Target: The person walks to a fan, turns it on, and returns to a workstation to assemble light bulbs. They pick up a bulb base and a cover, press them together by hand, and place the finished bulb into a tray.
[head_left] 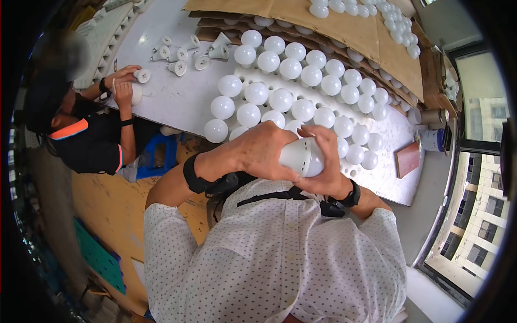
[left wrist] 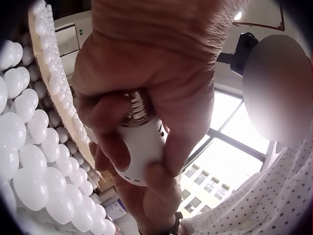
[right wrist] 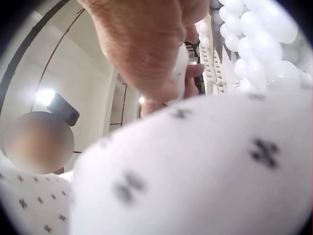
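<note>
Item: one white plastic lamp body with a ring of vent slots and a silver threaded screw cap, held up in front of the chest over the near edge of the white worktable, not touching it. Grip, left hand: fingers and thumb curled close round the lamp body from the left, with the screw cap showing between thumb and fingers in the left wrist view. Grip, right hand: wrapped round it from the right, one finger laid across the top; the right wrist view is mostly blocked by a dotted white sleeve, so the finger positions there cannot be told. Beyond the hands: a white perforated tray carrying rows of white globe bulbs, the nearest row just behind the knuckles. Far side: brown cardboard sheets with more bulbs on top. Far left of the table: loose white cone-shaped housings. Left: a second person in a black top, both hands on a white part at the table edge, with a blue plastic stool beside them. Right: a window.
</note>
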The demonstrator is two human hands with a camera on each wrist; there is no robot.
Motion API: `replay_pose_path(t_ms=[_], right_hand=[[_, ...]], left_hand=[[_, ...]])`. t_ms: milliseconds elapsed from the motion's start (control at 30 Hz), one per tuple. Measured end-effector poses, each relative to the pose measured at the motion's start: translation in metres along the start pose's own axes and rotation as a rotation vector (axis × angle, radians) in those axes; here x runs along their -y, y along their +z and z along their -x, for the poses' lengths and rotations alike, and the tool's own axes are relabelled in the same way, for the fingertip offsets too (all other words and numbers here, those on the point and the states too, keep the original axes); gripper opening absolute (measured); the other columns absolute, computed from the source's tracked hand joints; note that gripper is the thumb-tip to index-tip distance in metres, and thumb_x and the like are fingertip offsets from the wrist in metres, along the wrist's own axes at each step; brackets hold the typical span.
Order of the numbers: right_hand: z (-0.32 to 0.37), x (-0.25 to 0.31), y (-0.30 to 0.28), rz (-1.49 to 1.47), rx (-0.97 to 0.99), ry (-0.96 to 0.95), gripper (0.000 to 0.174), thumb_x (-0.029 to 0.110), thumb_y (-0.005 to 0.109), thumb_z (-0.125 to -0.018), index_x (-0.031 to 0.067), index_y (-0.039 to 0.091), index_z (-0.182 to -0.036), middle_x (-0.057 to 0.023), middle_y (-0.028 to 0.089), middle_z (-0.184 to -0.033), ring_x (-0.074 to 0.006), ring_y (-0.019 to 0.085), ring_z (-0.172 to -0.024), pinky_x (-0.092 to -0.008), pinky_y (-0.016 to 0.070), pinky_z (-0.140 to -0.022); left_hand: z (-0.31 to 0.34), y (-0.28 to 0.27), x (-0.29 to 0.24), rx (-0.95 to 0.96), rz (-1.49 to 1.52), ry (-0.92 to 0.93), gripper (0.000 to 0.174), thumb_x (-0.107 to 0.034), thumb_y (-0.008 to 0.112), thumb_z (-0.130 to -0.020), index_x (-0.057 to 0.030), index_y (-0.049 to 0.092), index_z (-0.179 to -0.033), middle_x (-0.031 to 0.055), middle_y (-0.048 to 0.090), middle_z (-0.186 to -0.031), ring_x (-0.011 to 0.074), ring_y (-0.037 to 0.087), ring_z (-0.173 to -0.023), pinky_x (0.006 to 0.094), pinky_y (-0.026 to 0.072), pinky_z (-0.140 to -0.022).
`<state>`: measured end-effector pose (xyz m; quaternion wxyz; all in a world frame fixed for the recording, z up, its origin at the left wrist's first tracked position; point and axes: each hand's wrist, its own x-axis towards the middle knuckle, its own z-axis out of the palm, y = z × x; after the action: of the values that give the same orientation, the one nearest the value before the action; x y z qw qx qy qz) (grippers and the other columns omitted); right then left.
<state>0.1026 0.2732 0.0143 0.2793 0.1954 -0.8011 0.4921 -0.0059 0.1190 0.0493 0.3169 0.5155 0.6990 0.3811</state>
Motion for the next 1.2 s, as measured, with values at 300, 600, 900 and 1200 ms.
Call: replay_pose_path(t_ms=[300, 600, 900, 1200], right_hand=[[0.003, -0.018, -0.020, 0.109, 0.304, 0.045, 0.102, 0.012, 0.080, -0.057, 0.0098, 0.018, -0.137, -0.0229, 0.045, -0.123, -0.0384, 0.048, -0.109, -0.0415, 0.0430, -0.088], [0.000, -0.017, -0.017, 0.020, 0.375, -0.089, 0.103, 0.007, 0.077, -0.058, 0.0176, 0.016, -0.140, -0.0205, 0.044, -0.123, -0.0389, 0.048, -0.109, -0.0413, 0.0448, -0.084], [0.014, -0.020, -0.002, -0.030, 0.200, 0.011, 0.071, 0.003, 0.075, -0.053, 0.0026, 0.045, -0.117, -0.0120, 0.052, -0.097, -0.0272, 0.052, -0.088, -0.0357, 0.0447, -0.073], [-0.003, -0.025, -0.019, -0.092, 0.282, 0.294, 0.056, 0.002, 0.073, -0.053, 0.0048, 0.052, -0.104, -0.0126, 0.051, -0.095, -0.0287, 0.051, -0.087, -0.0351, 0.0422, -0.079]], left_hand=[[-0.005, 0.010, 0.013, -0.147, 0.051, 0.061, 0.051, -0.042, 0.068, -0.071, 0.0052, 0.059, -0.086, 0.0170, 0.062, -0.069, 0.0263, 0.063, -0.060, 0.0317, 0.0491, -0.053], [-0.011, 0.014, 0.020, 0.268, 0.755, -0.464, 0.052, -0.047, 0.057, -0.081, 0.0040, 0.063, -0.084, 0.0098, 0.059, -0.066, 0.0119, 0.057, -0.051, 0.0203, 0.0401, -0.039], [-0.015, 0.031, 0.029, 0.066, 0.461, -0.336, 0.033, -0.030, 0.065, -0.068, 0.0037, 0.064, -0.071, 0.0038, 0.058, -0.062, 0.0099, 0.051, -0.060, 0.0249, 0.0393, -0.050], [-0.037, 0.031, 0.049, 0.090, 0.559, -0.421, 0.063, -0.058, 0.058, -0.071, 0.0043, 0.064, -0.068, 0.0106, 0.059, -0.056, 0.0151, 0.057, -0.054, 0.0251, 0.0454, -0.052]])
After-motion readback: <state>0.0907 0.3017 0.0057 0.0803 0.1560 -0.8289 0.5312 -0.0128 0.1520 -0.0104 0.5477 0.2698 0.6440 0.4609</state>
